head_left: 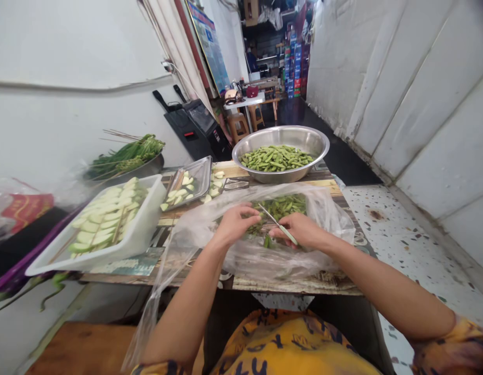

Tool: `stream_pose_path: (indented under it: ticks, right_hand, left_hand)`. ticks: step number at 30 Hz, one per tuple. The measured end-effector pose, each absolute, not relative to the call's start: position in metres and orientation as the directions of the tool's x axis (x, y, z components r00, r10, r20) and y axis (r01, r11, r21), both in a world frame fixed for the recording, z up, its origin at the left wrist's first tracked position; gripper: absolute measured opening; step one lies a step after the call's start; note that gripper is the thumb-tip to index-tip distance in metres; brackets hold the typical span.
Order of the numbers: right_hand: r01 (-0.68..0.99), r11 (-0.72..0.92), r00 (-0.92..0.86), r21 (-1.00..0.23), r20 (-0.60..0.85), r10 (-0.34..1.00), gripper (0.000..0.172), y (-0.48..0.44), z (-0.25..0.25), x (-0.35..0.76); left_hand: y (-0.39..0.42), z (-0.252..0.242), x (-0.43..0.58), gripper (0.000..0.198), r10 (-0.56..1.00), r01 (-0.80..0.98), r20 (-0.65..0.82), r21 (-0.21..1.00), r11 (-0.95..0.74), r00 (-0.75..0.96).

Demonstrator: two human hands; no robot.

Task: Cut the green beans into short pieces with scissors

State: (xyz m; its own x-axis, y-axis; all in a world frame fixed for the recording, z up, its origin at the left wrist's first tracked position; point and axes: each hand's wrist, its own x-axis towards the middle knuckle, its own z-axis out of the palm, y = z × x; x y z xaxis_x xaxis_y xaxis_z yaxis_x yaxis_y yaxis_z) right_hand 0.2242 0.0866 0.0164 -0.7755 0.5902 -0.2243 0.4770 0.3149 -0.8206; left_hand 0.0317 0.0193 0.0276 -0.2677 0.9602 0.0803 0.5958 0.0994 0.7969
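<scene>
My left hand (236, 223) is closed in a pinch over the open clear plastic bag (210, 224), holding a green bean pod at its fingertips. My right hand (300, 230) is closed round a small knife (276, 223) with a light green handle, its blade pointing up-left toward the left hand's fingers. A heap of green bean pods (282, 205) lies inside the bag just beyond both hands. Farther back stands a large steel bowl (315, 139) holding cut green pods (276, 158).
A white tray (143, 237) of skewered pale green slices sits at left. Behind it are a steel tray (200, 179) with slices and a dish of long greens (124, 156). The wooden table (296, 284) edge is near me. Speckled floor lies to the right.
</scene>
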Motion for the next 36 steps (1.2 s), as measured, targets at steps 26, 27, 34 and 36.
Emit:
stream_pose_path:
  ticks: [26, 27, 34, 36]
  right_hand:
    - [0.402, 0.093, -0.825, -0.911, -0.317, 0.467, 0.046, 0.087, 0.020, 0.225]
    - [0.400, 0.092, -0.830, -0.912, -0.318, 0.459, 0.046, 0.087, 0.021, 0.225]
    - [0.386, 0.136, -0.829, -0.913, -0.279, 0.484, 0.051, 0.083, 0.022, 0.223]
    - [0.408, 0.160, -0.822, -0.899, -0.285, 0.494, 0.051, 0.083, 0.021, 0.224]
  left_hand:
    - [0.018, 0.021, 0.059, 0.030, 0.876, -0.130, -0.048, 0.991, -0.017, -0.479]
    - [0.017, 0.021, 0.059, 0.030, 0.880, -0.122, -0.050, 0.992, -0.010, -0.473]
    - [0.014, 0.013, 0.065, 0.026, 0.895, -0.062, -0.069, 0.997, 0.046, -0.441]
    - [0.013, 0.012, 0.066, 0.025, 0.890, -0.033, -0.080, 0.997, 0.072, -0.449]
